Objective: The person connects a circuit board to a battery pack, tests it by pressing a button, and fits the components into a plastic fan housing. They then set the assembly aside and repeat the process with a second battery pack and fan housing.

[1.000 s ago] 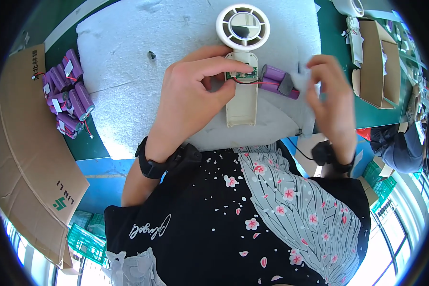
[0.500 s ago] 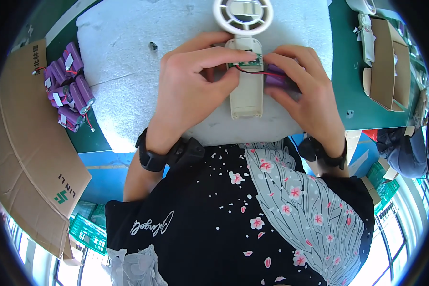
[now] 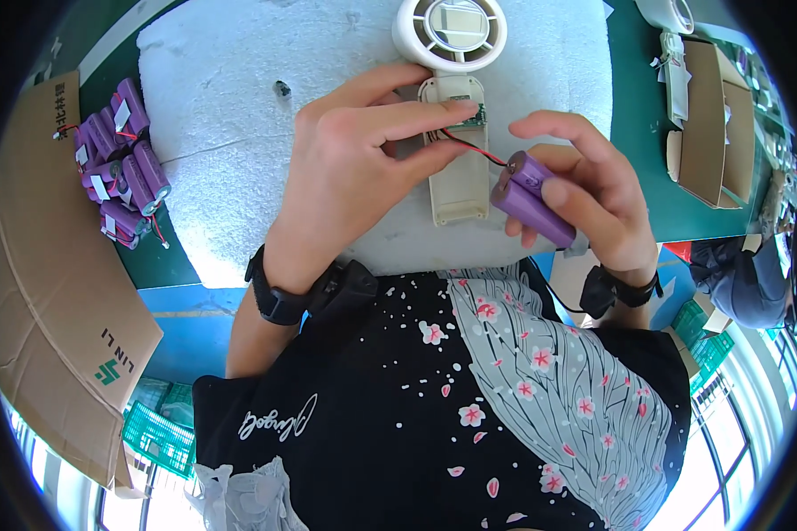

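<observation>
A white handheld fan point(image 3: 459, 190) lies on the foam pad with its round head away from me and its handle shell uncovered. In the upper part of the handle sits a green circuit board point(image 3: 480, 118). My left hand point(image 3: 363, 146) grips the fan's handle from the left, its forefinger and thumb over the board. My right hand point(image 3: 593, 190) holds a purple two-cell battery pack point(image 3: 540, 196) to the right of the handle, thumb on top. Red and black wires point(image 3: 478, 149) run from the pack towards the board, their far ends hidden under my left fingers.
A white foam pad point(image 3: 230, 88) covers the green table point(image 3: 638, 115). Several purple battery packs point(image 3: 124, 168) are heaped at the left. An open cardboard box point(image 3: 704, 133) and a white fan part point(image 3: 676, 75) are on the right. A large cardboard sheet point(image 3: 53, 274) stands at the left edge.
My right hand has drawn the battery pack away from the handle, down and to the right, turning it into clear view. My left hand stays at the board.
</observation>
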A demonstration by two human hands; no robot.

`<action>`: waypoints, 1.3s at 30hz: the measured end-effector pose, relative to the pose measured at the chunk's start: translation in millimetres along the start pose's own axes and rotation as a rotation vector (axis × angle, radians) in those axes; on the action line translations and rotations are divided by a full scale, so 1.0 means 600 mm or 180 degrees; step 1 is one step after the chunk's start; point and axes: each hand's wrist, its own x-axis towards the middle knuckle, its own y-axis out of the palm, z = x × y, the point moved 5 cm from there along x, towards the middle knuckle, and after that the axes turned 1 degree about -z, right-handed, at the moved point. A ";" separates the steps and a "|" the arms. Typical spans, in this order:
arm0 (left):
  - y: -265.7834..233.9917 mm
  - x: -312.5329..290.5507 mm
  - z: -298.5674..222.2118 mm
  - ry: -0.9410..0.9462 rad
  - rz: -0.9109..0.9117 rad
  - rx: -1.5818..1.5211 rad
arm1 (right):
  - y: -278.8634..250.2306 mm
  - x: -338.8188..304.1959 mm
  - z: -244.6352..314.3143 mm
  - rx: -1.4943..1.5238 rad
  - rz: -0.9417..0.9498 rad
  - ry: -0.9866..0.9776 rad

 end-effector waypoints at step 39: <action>-0.008 -0.005 -0.001 0.0181 0.0519 0.0075 | 0.069 0.002 -0.001 -0.3071 -0.1125 -0.1649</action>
